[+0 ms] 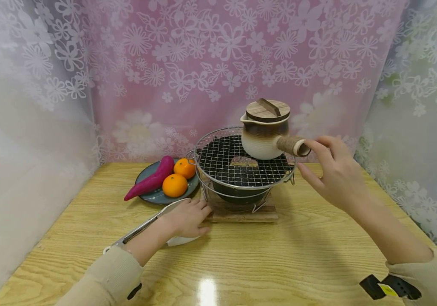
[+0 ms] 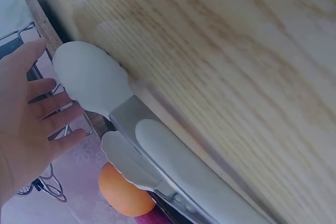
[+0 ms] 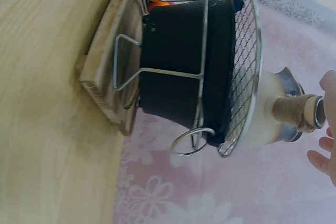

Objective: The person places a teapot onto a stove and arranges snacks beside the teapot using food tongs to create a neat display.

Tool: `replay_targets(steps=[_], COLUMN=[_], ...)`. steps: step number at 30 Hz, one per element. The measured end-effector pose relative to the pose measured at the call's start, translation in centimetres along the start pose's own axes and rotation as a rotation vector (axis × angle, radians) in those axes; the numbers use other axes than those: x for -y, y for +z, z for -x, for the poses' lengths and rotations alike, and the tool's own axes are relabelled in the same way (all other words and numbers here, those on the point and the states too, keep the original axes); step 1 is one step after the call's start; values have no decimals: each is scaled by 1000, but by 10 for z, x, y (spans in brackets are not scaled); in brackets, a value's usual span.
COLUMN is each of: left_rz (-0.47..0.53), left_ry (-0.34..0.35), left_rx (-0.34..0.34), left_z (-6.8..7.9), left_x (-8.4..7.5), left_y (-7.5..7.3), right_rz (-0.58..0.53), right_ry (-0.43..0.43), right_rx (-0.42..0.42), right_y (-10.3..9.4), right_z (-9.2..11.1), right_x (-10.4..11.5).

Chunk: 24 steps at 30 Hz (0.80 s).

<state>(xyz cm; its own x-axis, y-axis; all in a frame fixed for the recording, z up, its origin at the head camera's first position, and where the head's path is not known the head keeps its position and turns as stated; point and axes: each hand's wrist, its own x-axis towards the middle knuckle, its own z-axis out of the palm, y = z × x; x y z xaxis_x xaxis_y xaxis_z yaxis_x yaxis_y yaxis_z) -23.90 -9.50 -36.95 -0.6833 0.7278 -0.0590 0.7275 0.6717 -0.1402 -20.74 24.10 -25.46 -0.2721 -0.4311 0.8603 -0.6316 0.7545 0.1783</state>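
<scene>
A teapot with a wooden lid and a twine-wrapped side handle stands on the round wire grill. My right hand is at the open end of that handle, index fingertip right at its rim and the other fingers apart from it. In the left wrist view, metal tongs with white scalloped tips lie on the table beside my left hand, whose fingers are spread. The head view shows my left hand over the tongs, covering their middle, close to the grill's wooden board.
A black brazier in a wire frame bears the grill. Left of it, a dark blue plate holds a purple sweet potato and two oranges. Floral curtains enclose the wooden table at the back and sides.
</scene>
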Motion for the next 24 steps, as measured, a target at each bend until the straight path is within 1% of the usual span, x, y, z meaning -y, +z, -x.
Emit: replay_targets(steps=[4, 8, 11, 14, 18, 21, 24], left_rz=[-17, -71, -81, -58, 1, 49, 81], left_ry=[-9, -9, -13, -12, -32, -77, -118], left_rx=[-26, -100, -146, -181, -200, -168, -126], left_z=[3, 7, 10, 12, 15, 19, 24], left_x=[1, 5, 9, 14, 18, 20, 23], left_y=[0, 0, -1, -3, -8, -11, -10], right_rz=[-8, -12, -1, -17, -83, -120, -138], right_ry=[-3, -28, -71, -114, -129, -127, -127], right_rx=[-54, -119, -117, -45, 96, 184, 233], right_y=[-1, -2, -2, 0, 8, 15, 24], right_z=[13, 26, 34, 42, 55, 65, 73], right_x=[0, 3, 5, 6, 10, 14, 19])
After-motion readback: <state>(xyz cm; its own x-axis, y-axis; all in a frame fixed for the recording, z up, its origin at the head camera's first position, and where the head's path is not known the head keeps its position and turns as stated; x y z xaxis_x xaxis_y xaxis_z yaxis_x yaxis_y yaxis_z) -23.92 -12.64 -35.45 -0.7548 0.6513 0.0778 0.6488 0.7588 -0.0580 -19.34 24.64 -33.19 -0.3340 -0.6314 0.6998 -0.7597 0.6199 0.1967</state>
